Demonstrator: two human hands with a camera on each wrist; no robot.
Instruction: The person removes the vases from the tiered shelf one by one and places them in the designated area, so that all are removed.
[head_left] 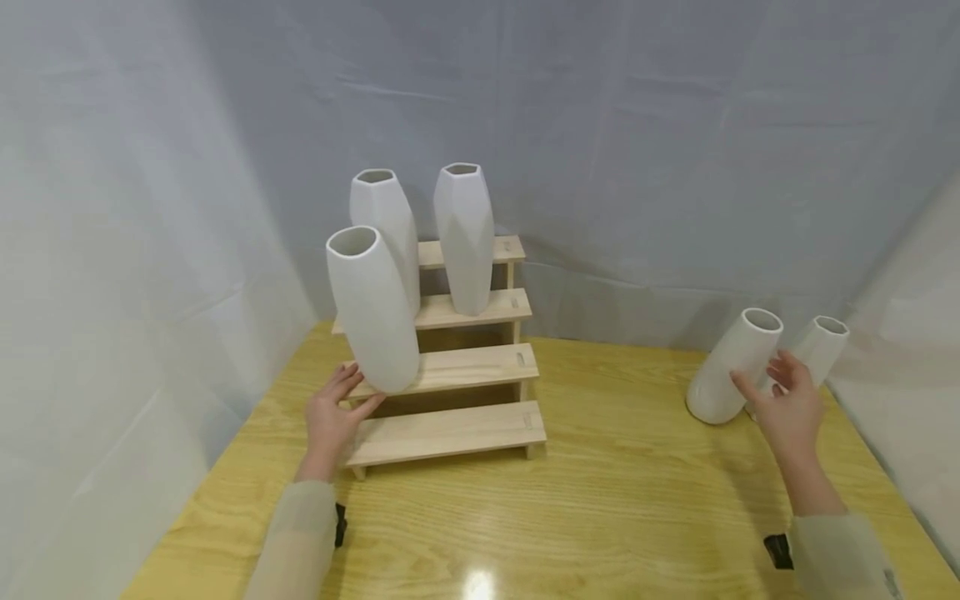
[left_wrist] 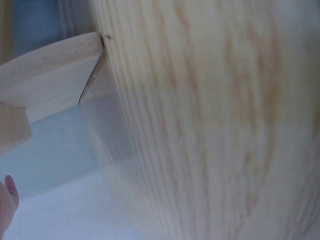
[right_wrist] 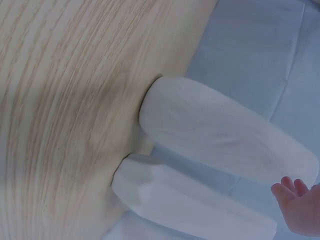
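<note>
My left hand [head_left: 330,417] is at the foot of a smooth white vase [head_left: 372,312], thumb and fingers spread apart beside its base. That vase stands on the second step from the bottom of a wooden tiered stand [head_left: 450,433]. In the left wrist view only a fingertip [left_wrist: 11,192] shows at the left edge. At the right, my right hand [head_left: 791,408] has its thumb and fingers spread near another smooth white vase [head_left: 723,375]; the thumb overlaps its side. A slimmer faceted white vase [right_wrist: 185,200] stands partly behind this hand in the head view.
Two faceted white vases, one [head_left: 386,217] at the left and one [head_left: 467,242] toward the middle, stand higher on the stand. Bare steps show to their right. The yellow wood-grain table [head_left: 615,483] runs between stand and right-hand vases, with pale curtains [head_left: 637,167] behind.
</note>
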